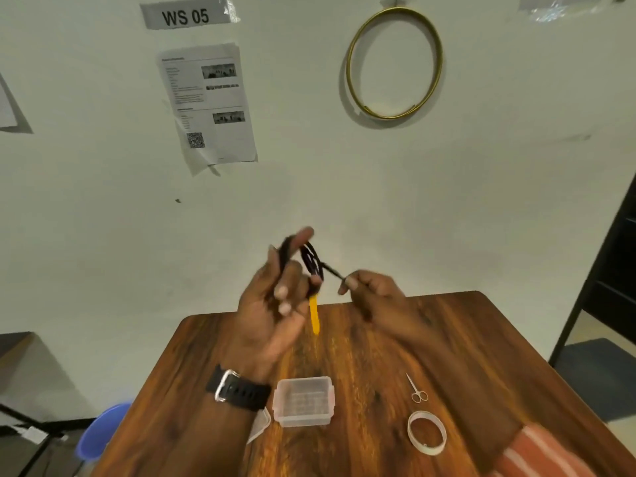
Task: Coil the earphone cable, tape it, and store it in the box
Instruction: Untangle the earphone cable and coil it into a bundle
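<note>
Both hands [275, 304] raised, winding cable [311, 261].

Both hands raised, left hand [272, 304] palm toward camera with index finger extended, right hand [373, 292] fingertips pinched

wooden table [481, 356] with dark grain, far edge close to a pale wall [344, 173]; small silver scissors [417, 390] lying flat on the table's right part; "WS 05" label [186, 15] taped high on the wall; under it a printed sheet [210, 105] with text, small photos and a QR code, lower corner curling; brass-coloured hoop [394, 63] hanging from a hook on the wall at right; blue bucket [103, 432] on the floor left of the table; dark frame [599, 270] at the right edge; another paper [7, 105] at the far left edge, cut off
</note>
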The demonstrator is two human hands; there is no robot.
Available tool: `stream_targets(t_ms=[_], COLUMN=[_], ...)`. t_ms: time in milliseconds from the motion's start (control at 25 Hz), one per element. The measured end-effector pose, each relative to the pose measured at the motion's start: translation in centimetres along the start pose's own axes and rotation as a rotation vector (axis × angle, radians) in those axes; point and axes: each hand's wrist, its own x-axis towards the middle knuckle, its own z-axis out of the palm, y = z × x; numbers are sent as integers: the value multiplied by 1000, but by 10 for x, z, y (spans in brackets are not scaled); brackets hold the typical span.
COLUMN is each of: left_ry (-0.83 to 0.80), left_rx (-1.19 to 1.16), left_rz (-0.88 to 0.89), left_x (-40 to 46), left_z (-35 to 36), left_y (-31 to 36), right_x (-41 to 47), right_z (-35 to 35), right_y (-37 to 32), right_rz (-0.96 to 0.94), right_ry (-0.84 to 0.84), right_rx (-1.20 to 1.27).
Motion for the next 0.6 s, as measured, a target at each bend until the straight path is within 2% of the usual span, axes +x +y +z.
stream_targets(t_ms=[40, 80, 120, 160, 200, 240, 280, 320, 360, 400, 440, 480, 520, 600], left_ry=[112, 216, 295, 333, 285, 172, 55, -26, -59, -45, 4, 53, 95, 150], left_rx=[15, 158, 455, 870, 1293, 1602, 1729, 1669, 1416, 1039, 669, 368, 139, -172], left_rz=[109, 201, 273, 315, 311, 230, 103, -45, -194, -308, -371, -379, -367, -310], left_x=[12, 22, 29, 29, 22, 13, 2, -10, -21, -32, -39, -44, -46, -47], left_z=[2, -3, -11, -21, -31, -43, -52, -58, -61, -61, -58, -56, -55, -54], left_y=[2, 3, 0, -6, -14, -23, -30, -37, -43, -49, -55, -62, -71, -88], right_x=[-13, -26, -36, -43, -45, -44, -41, -37, -31, -25, -19, -14, -14, -25], right_z=[17, 31, 39, 42, 39, 32, 23, 12, 1, -7, -11, -9, 1, 26], right_y=[8, 12, 11, 7, 0, -9, -16, -22, -21, -17, -8, 4, 18, 45], right_rz=[37, 68, 85, 87, 55, -4, -75, -127, -151, -154, -134, -76, -10, 155], right_ry=[-71, -139, -184, -215, -226, -212, -183, -145, -112, -96, -95, -108, -106, -71], right_rx=[-3, -8, -20, -50, -135, -293, -495, -673, -767, -759, -602, -344, -111, 183])
